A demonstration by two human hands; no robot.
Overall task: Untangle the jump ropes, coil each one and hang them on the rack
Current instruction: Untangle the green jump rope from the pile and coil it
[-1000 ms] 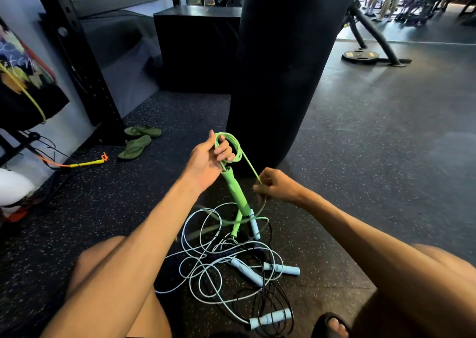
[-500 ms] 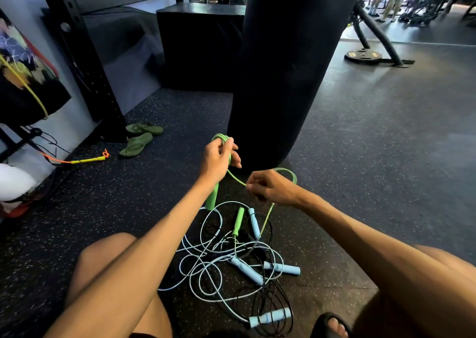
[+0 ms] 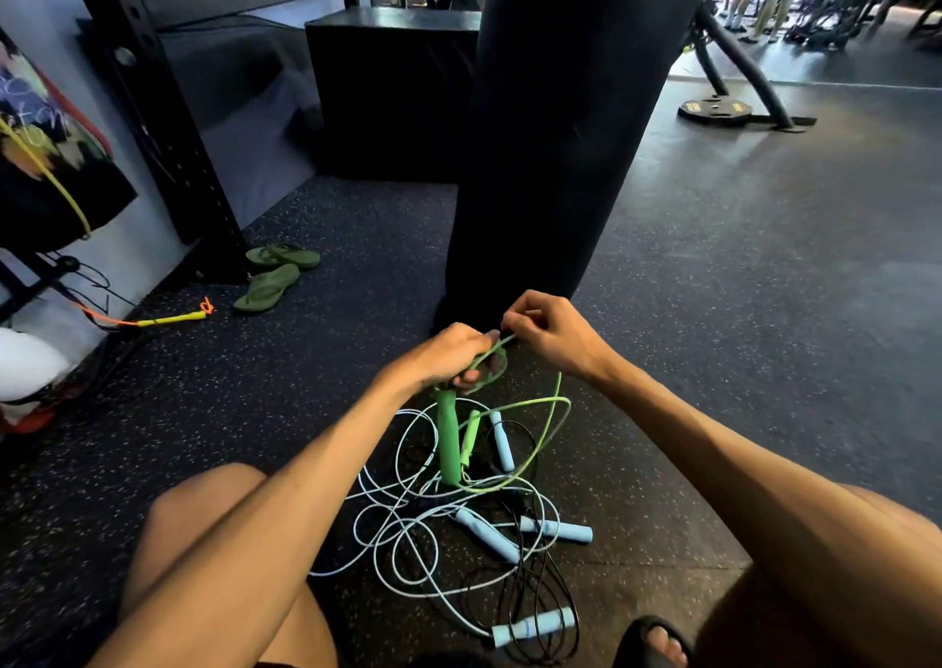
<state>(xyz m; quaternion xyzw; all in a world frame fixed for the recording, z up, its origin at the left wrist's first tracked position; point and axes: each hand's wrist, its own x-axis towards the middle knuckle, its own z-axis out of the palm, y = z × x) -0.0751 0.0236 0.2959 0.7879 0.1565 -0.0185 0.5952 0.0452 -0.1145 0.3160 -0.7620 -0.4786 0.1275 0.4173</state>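
View from the person's own head, looking down past two bare knees. Nearest, at the bottom edge, is one foot in a black sandal [image 3: 655, 642]. Just beyond it, on the speckled rubber floor [image 3: 713, 361], lies a tangle of jump ropes [image 3: 408, 530]. Pale cords and thin black cord loop through one another, with four pale blue handles [image 3: 487, 536] among them. Over the tangle hangs the green jump rope [image 3: 559, 384] with its two green handles [image 3: 448, 443] (one darker, one lighter just beside it).

The left hand [image 3: 448, 356] has its fingers curled round a small coil of the green cord. The right hand [image 3: 548, 331], close beside it, pinches the same cord between thumb and fingertips.

Behind the hands stands one black punching bag [image 3: 555, 132]. Farther left lie two green flip-flops [image 3: 278, 275] and one yellow rope handle [image 3: 171, 318], near a black rack upright [image 3: 153, 107].
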